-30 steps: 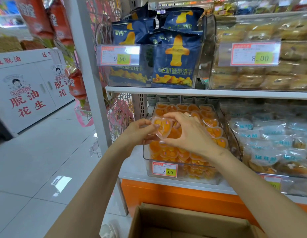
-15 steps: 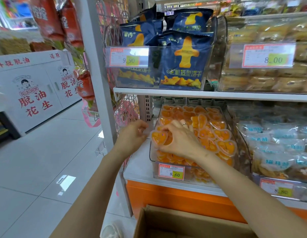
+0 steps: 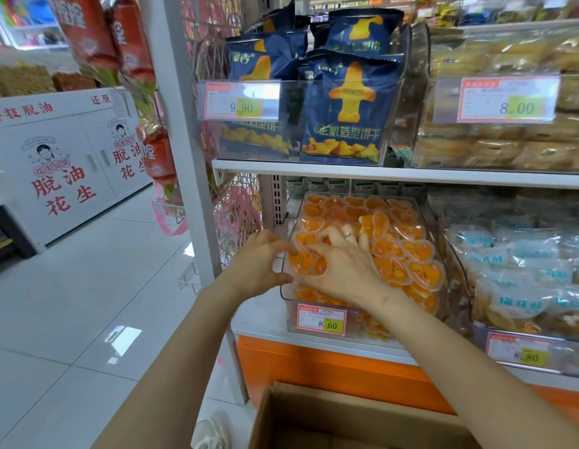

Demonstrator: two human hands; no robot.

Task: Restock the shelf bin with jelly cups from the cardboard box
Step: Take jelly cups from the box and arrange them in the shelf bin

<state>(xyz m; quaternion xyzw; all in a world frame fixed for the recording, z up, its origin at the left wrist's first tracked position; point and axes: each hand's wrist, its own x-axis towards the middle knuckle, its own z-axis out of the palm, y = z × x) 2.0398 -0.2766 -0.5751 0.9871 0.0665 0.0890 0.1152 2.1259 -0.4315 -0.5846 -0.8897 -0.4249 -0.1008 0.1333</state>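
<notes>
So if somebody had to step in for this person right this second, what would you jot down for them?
Left hand: at the front left corner of the clear plastic shelf bin, fingers touching an orange heart-shaped jelly cup; grip unclear.
Right hand: spread flat, pressing the cups down.
Bin: looks nearly full of cups.
Brown cardboard box: on the floor below; contents hidden.
Left: settle this cup, check the box for more.

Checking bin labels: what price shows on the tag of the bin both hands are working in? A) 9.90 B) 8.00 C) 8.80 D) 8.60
D: the price tag on the front of the clear bin of orange jelly cups, just below the left hand and right hand, reads 8.60.
</notes>
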